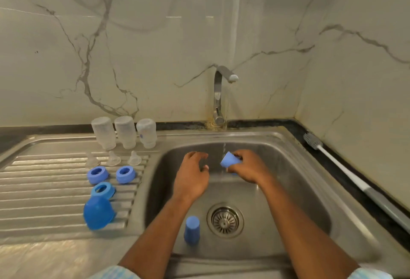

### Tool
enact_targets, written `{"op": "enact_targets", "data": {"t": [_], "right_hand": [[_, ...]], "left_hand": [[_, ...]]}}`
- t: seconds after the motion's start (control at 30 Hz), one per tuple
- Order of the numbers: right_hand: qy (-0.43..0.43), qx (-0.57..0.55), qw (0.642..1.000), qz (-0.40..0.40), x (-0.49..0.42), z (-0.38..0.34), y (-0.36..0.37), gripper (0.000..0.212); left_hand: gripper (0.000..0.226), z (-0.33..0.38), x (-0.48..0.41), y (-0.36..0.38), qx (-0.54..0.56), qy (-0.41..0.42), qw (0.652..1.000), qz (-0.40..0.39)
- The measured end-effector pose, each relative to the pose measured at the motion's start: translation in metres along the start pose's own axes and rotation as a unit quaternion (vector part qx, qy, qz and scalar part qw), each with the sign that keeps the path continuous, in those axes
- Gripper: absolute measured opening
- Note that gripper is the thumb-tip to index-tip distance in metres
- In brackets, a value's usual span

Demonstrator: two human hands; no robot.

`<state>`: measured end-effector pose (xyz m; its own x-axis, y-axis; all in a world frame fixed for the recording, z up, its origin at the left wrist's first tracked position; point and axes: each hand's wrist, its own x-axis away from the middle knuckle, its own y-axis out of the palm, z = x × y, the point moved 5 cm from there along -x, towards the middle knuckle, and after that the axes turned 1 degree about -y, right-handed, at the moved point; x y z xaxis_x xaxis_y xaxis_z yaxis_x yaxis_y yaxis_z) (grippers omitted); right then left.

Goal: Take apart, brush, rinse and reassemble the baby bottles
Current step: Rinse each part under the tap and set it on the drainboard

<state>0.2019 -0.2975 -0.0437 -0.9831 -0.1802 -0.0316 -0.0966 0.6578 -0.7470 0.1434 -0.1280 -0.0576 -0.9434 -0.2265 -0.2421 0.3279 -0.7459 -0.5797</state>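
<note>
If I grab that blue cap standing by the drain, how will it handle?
The blue cap looks like hollow plastic, so probably light. Water runs into the sink, so likely slippery. Tall and narrow, it may tip if nudged.

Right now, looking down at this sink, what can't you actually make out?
All from the head view:
1. The fingers of the right hand cover much of the blue cap, so its inside is unseen.
2. The left hand is motion-blurred, so I cannot tell whether it pinches anything.
3. The handle of the bottle brush is cut off by the right edge.
4. The print on the rightmost bottle is too small to read.
</note>
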Motion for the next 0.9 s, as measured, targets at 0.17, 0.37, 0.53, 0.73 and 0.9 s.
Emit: {"op": "enact_targets", "data": {"t": [0.17,0.37,0.53,0.73,0.9], "right_hand": [[0.011,-0.008,1.000,0.025,0.027,0.020,-0.021,0.073],[-0.013,-0.032,0.997,0.067,0.024,0.017,-0.028,0.059],[-0.015,-0.016,0.995,0.098,0.013,0.024,-0.034,0.048],[-0.006,-0.065,0.986,0.155,0.008,0.027,-0.040,0.078],[-0.022,-0.073,0.983,0.169,0.014,0.026,-0.039,0.043]], "left_hand": [[0.035,0.001,0.027,-0.007,-0.097,0.018,0.994,-0.048],[0.033,0.001,0.029,0.000,-0.158,0.030,0.984,-0.078],[0.034,-0.002,0.018,0.005,-0.199,0.036,0.975,-0.088],[0.035,-0.003,0.016,0.009,-0.211,0.035,0.972,-0.094],[0.035,-0.003,0.017,0.010,-0.195,0.030,0.976,-0.095]]}}
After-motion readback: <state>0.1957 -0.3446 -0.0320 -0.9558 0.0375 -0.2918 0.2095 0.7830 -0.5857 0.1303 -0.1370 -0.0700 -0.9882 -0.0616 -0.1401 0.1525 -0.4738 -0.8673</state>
